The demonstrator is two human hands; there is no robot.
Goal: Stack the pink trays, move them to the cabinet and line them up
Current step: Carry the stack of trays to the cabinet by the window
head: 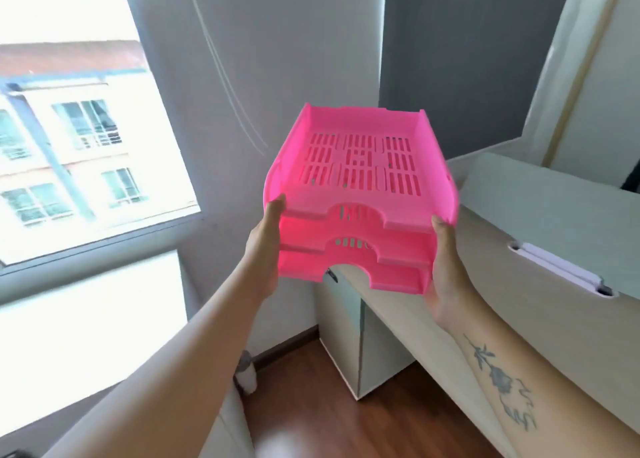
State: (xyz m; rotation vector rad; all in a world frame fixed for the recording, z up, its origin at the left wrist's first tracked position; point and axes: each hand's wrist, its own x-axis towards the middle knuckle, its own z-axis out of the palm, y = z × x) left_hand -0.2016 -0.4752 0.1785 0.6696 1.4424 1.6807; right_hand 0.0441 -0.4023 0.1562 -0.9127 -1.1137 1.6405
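We hold a stack of pink trays [360, 194] up in the air in front of us, one hand on each side. Three tiers show at the near edge, each with a curved cut-out in its front lip, and the top tray has a slotted floor with rows of short openings. The stack tilts slightly, its far end raised.

Our left hand [266, 249] presses flat against the left wall of the stack, fingertips reaching up to the top tray's rim. Our right hand [446, 267] clasps the right wall in the same way, thumb tip up beside the top tray's near right corner. Both hands are closed on the trays, bearing their weight between them. The right forearm carries a dark flower tattoo [498, 378].

Below and to the right of the stack runs a pale cabinet [398, 305] with a light top, its doors facing the wooden floor [311, 405]. The trays hang above its near left end, not touching it. A window [69, 138] fills the left side of the scene, next to a white wall.
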